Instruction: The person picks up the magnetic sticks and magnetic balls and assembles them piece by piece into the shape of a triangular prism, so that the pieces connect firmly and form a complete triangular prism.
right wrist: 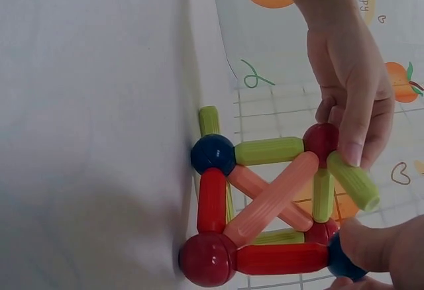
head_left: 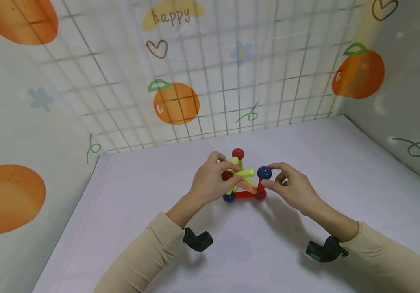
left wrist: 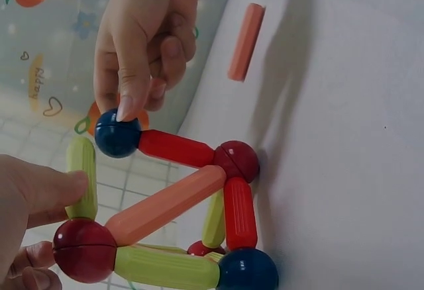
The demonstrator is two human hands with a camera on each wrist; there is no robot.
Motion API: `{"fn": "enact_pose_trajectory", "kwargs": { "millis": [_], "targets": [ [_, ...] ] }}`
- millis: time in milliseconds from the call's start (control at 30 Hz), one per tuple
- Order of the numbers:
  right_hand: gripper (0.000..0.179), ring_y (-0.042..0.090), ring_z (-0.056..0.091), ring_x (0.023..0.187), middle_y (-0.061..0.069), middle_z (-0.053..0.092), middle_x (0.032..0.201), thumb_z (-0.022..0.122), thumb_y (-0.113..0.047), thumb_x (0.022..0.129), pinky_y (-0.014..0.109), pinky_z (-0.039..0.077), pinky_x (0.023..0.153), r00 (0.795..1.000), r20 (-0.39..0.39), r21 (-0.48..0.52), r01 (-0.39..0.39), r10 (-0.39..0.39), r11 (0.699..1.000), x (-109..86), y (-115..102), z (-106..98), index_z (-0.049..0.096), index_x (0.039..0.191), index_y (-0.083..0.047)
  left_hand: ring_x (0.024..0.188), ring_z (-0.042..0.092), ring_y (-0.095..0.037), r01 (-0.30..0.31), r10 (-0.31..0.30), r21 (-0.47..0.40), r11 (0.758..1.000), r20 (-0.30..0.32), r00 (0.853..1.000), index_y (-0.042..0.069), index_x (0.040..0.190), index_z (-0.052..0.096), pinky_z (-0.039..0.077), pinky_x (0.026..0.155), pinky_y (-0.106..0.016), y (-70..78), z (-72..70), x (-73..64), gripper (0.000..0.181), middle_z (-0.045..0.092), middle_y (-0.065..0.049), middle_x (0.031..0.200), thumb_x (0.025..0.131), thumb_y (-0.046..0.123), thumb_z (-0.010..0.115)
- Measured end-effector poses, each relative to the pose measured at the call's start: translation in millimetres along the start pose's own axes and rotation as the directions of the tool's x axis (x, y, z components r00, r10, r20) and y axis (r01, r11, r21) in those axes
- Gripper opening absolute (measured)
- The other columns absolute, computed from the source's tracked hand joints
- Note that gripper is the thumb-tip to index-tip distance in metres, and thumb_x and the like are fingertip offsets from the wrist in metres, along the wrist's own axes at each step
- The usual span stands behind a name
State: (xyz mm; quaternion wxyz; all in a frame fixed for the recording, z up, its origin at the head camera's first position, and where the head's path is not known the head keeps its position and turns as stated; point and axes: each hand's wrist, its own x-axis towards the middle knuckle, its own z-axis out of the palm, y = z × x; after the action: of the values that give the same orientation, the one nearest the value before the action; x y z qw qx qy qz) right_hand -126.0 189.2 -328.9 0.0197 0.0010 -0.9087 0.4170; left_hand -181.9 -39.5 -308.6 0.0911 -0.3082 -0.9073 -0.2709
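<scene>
A frame of colored rods and balls, the look of a magnetic building set, stands on the table between my hands. My left hand [head_left: 211, 179] pinches a yellow-green rod [left wrist: 82, 177] whose end meets a dark red ball [left wrist: 85, 250]. The rod's other end is free and points toward the right hand. Thumb and fingers of my right hand [head_left: 293, 187] grip a blue ball [head_left: 264, 173] at the top of a red rod [left wrist: 177, 149]. Below, that rod joins a red ball [right wrist: 208, 259]. A salmon rod [right wrist: 271, 197] slants between the two red balls.
A loose salmon rod [left wrist: 246, 42] lies on the table, seen in the left wrist view. Behind the table [head_left: 122, 195] hangs a pale curtain [head_left: 210, 69] printed with oranges, over a wire grid. Each wrist carries a black camera mount [head_left: 198, 240].
</scene>
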Motion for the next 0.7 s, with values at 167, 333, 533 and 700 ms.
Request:
{"fn": "enact_pose_trajectory", "kwargs": {
  "millis": [167, 333, 533, 700],
  "targets": [
    [0.056, 0.021, 0.052, 0.074, 0.011, 0.060, 0.089, 0.070, -0.036, 0.090, 0.028, 0.042, 0.056, 1.000, 0.000, -0.003, 0.004, -0.004, 1.000, 0.5, 1.0, 0.4, 0.051, 0.137, -0.012, 0.070, 0.050, -0.013, -0.003, 0.002, 0.043, 0.999, 0.010, 1.000, 0.020, 0.103, 0.077, 0.038, 0.056, -0.019, 0.6, 2.9, 1.7, 0.020, 0.052, -0.006, 0.102, 0.086, 0.031, 0.075],
    [0.056, 0.021, 0.051, 0.073, 0.011, 0.060, 0.088, 0.070, -0.036, 0.090, 0.028, 0.042, 0.055, 1.000, -0.003, -0.008, 0.011, -0.011, 1.000, 0.6, 1.5, 1.0, 0.051, 0.137, -0.012, 0.068, 0.049, -0.013, 0.004, -0.004, 0.081, 0.997, -0.002, 1.000, 0.020, 0.102, 0.077, 0.037, 0.054, -0.018, 2.2, 4.9, 2.3, 0.019, 0.052, -0.006, 0.102, 0.085, 0.031, 0.076],
    [0.056, 0.022, 0.052, 0.074, 0.011, 0.061, 0.088, 0.070, -0.034, 0.090, 0.028, 0.043, 0.056, 1.000, 0.005, -0.003, 0.012, -0.012, 1.000, 0.2, 2.1, 2.5, 0.050, 0.137, -0.011, 0.068, 0.049, -0.013, 0.007, -0.006, 0.097, 0.995, -0.006, 1.000, 0.021, 0.102, 0.077, 0.037, 0.053, -0.018, 3.7, 6.3, 1.5, 0.020, 0.052, -0.006, 0.101, 0.085, 0.032, 0.076],
    [0.055, 0.022, 0.052, 0.073, 0.011, 0.061, 0.088, 0.071, -0.033, 0.090, 0.028, 0.043, 0.056, 1.000, 0.002, -0.005, 0.016, -0.016, 1.000, 0.5, 2.7, 3.7, 0.051, 0.137, -0.011, 0.068, 0.048, -0.012, 0.002, -0.001, 0.103, 0.995, -0.012, 1.000, 0.021, 0.101, 0.077, 0.037, 0.053, -0.018, 4.5, 6.2, 2.0, 0.019, 0.052, -0.005, 0.101, 0.086, 0.031, 0.075]
  ]
}}
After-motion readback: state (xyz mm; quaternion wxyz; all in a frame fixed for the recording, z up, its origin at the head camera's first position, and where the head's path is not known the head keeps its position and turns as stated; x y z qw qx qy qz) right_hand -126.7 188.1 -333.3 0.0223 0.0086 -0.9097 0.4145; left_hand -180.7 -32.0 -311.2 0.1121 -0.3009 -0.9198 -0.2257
